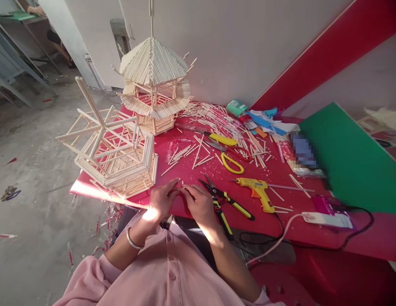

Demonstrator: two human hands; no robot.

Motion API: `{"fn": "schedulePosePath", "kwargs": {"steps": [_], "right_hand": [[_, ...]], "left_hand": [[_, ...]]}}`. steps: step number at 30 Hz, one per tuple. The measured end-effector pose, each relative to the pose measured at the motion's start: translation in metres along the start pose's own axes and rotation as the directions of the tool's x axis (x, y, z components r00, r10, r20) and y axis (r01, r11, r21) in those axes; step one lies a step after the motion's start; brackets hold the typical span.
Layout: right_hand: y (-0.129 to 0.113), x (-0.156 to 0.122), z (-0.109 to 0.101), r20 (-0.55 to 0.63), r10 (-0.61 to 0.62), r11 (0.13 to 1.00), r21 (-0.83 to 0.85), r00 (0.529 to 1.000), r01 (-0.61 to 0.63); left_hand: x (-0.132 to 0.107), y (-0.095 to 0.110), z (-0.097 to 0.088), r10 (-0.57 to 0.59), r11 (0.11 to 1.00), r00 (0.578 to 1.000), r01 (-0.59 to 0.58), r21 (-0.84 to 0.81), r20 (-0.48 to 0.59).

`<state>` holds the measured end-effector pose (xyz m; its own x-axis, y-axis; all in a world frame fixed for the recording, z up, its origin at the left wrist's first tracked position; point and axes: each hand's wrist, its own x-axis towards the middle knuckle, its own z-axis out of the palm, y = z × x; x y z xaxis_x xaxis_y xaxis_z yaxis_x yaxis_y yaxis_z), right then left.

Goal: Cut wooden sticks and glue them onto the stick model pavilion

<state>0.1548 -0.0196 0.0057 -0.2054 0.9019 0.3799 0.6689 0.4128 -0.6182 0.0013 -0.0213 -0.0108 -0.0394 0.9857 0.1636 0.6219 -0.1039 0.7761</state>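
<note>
Left hand (162, 200) and right hand (199, 205) pinch a thin, pale stick (180, 187) between fingertips.

Short stick (181, 186) — thin, pale wood, only a sliver showing — sits at lower centre of the frame. It is pinched roughly level between the fingertips of the left hand (161, 199) and the right hand (199, 204), just above the near edge of the red table (280, 225). Its ends are hidden by the fingers — length cannot be told.
</note>
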Motion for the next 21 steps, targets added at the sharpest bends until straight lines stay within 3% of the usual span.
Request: {"fn": "schedulePosePath", "kwargs": {"steps": [11, 21], "right_hand": [[-0.001, 0.002, 0.001, 0.046, 0.030, 0.999, -0.015, 0.999, -0.029], [-0.011, 0.004, -0.004, 0.091, 0.002, 0.993, -0.117, 0.996, 0.009]], "left_hand": [[0.001, 0.002, -0.003, -0.040, 0.992, 0.997, 0.033, 0.118, 0.060], [0.000, 0.003, -0.004, -0.015, 0.995, 0.998, 0.008, 0.103, 0.069]]}}
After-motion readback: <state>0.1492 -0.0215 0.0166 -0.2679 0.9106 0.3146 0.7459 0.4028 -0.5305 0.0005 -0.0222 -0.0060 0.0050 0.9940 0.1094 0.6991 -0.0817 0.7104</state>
